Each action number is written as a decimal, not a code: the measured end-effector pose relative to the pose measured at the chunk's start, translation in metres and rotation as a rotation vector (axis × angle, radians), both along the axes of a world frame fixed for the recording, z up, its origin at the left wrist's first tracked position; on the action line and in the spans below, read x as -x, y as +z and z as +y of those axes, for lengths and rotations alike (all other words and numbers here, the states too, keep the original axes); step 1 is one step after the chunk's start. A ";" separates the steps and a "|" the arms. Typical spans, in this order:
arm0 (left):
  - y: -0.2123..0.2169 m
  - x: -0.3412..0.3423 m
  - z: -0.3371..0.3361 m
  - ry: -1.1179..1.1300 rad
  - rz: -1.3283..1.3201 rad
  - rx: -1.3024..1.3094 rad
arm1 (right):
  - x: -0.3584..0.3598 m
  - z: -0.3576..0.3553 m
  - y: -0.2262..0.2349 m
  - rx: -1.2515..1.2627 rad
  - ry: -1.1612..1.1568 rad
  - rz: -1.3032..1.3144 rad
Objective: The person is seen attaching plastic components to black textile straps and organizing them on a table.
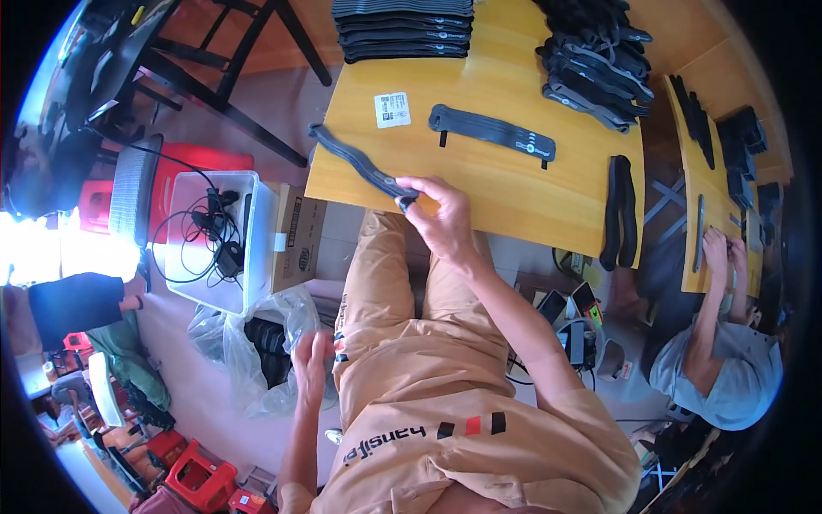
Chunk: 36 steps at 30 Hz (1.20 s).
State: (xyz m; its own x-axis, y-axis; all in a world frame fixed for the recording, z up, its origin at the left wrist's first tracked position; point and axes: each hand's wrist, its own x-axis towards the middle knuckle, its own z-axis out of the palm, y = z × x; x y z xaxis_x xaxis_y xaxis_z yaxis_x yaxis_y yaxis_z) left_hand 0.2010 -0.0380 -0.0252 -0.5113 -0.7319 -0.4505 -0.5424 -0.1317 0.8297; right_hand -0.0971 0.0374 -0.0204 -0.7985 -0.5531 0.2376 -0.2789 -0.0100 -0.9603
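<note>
My right hand (441, 214) pinches one end of a dark grey strap (355, 163) between thumb and fingers. From there the strap slants to the far left, over the left corner of the yellow table (514, 201). My left hand (312, 355) hangs low beside my left thigh, off the table, its fingers curled with nothing showing in them. Beyond my right hand lies a flat dark grey strap (492, 133) with pale print at one end and small black tabs beneath it. A white printed label (393, 110) rests to its left.
A neat stack of dark straps (402, 30) stands at the far left; a looser pile (595, 64) lies far right. Two black strips (618, 210) lie along the right edge. A bin (257, 240) with cables stands left. Another person (719, 368) works at the right-hand table.
</note>
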 end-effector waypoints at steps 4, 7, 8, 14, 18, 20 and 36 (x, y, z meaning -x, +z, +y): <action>0.026 0.109 -0.011 -0.077 0.339 -0.122 | -0.022 0.020 0.019 0.160 0.135 -0.673; 0.054 0.166 0.002 -0.039 0.655 -0.491 | -0.038 0.035 0.033 0.204 0.158 -0.730; 0.051 0.172 0.003 -0.038 0.655 -0.497 | -0.042 0.036 0.037 0.199 0.155 -0.731; 0.033 0.166 -0.007 0.025 0.820 -0.687 | -0.036 0.041 0.037 0.125 0.239 -0.419; 0.035 0.158 -0.014 0.025 0.810 -0.737 | -0.028 0.050 0.056 -0.036 0.240 -0.084; 0.034 0.158 -0.013 0.004 0.819 -0.757 | -0.029 0.051 0.063 -0.109 0.272 0.032; 0.046 0.156 0.015 -0.066 0.707 -0.515 | -0.035 0.065 0.071 -0.208 0.342 0.082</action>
State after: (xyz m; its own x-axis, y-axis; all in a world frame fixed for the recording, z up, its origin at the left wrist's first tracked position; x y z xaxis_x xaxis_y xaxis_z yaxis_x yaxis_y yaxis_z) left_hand 0.0451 -0.0225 0.0204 -0.8297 -0.4836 -0.2787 0.0563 -0.5693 0.8202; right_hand -0.0619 0.1027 0.0502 -0.5430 -0.8266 0.1481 -0.3692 0.0766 -0.9262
